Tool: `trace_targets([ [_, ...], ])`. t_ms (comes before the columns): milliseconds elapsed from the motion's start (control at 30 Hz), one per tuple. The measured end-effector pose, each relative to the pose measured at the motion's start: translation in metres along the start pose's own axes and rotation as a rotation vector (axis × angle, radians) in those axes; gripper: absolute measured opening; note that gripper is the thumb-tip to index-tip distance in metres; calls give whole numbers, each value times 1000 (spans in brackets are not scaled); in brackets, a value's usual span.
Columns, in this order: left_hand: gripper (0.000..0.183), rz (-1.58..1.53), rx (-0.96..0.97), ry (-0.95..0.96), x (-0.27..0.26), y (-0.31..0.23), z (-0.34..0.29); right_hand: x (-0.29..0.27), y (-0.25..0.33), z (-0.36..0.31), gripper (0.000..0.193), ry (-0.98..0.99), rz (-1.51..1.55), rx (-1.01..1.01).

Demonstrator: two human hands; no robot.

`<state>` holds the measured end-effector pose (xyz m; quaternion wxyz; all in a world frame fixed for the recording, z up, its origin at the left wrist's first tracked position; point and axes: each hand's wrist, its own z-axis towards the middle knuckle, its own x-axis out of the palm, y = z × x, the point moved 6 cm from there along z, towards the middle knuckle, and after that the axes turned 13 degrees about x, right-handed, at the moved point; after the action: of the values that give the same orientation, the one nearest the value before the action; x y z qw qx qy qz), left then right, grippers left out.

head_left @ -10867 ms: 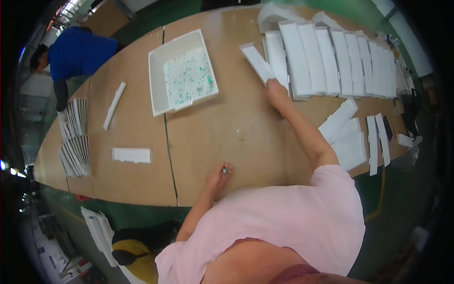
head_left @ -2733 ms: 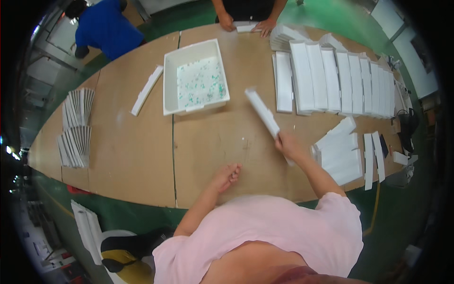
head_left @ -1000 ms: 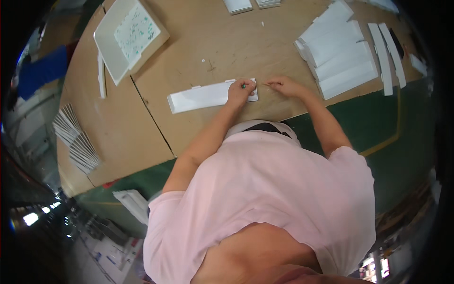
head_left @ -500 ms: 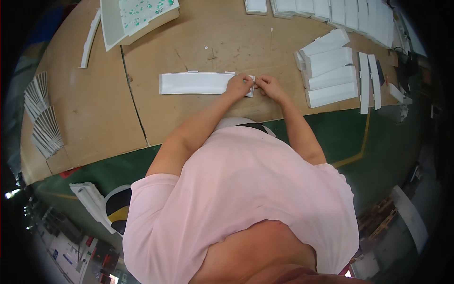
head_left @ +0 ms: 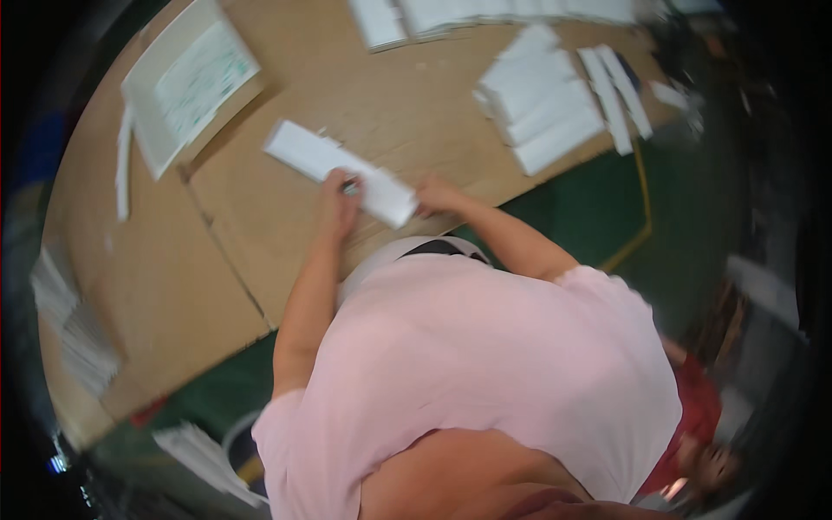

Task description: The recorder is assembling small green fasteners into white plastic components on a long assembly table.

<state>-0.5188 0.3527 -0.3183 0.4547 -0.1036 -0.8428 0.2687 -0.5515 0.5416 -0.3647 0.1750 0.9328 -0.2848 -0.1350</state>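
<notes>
A long white panel [head_left: 308,154] with small tabs on its far edge lies slantwise on the brown table, its right end nearer me. My left hand [head_left: 341,206] is at the panel's near edge, closed around a small dark and silvery thing [head_left: 349,185] that blur keeps me from naming. At the panel's right end is my right hand [head_left: 440,194], its fingers closed on the corner there. The fingertips of both hands are smeared by motion.
A white bin [head_left: 221,108] with small green pieces stands far left, a narrow white strip [head_left: 124,165] beside it. White panels are stacked at right [head_left: 546,108] and along the back. Thin strips [head_left: 87,347] lie at left. A person in red [head_left: 698,403] is behind at right.
The panel has turned clockwise, its right end swinging nearer me. My left hand has moved left along it, away from my right hand. My view has turned, and a person in red has appeared.
</notes>
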Motion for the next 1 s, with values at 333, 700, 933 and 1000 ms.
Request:
trace_targets([
  [333,10,304,250,-45,-28,-70,3,-32,120,2,29,-415,-351,-434],
  [700,12,455,112,5,-9,-47,15,-84,155,22,29,-604,-134,-466],
  [933,16,733,-31,139,12,-6,45,-129,30,-26,20,-427,1033,-380],
  [1000,17,814,-20,168,19,5,55,-138,2,-37,21,-541,1028,-321],
])
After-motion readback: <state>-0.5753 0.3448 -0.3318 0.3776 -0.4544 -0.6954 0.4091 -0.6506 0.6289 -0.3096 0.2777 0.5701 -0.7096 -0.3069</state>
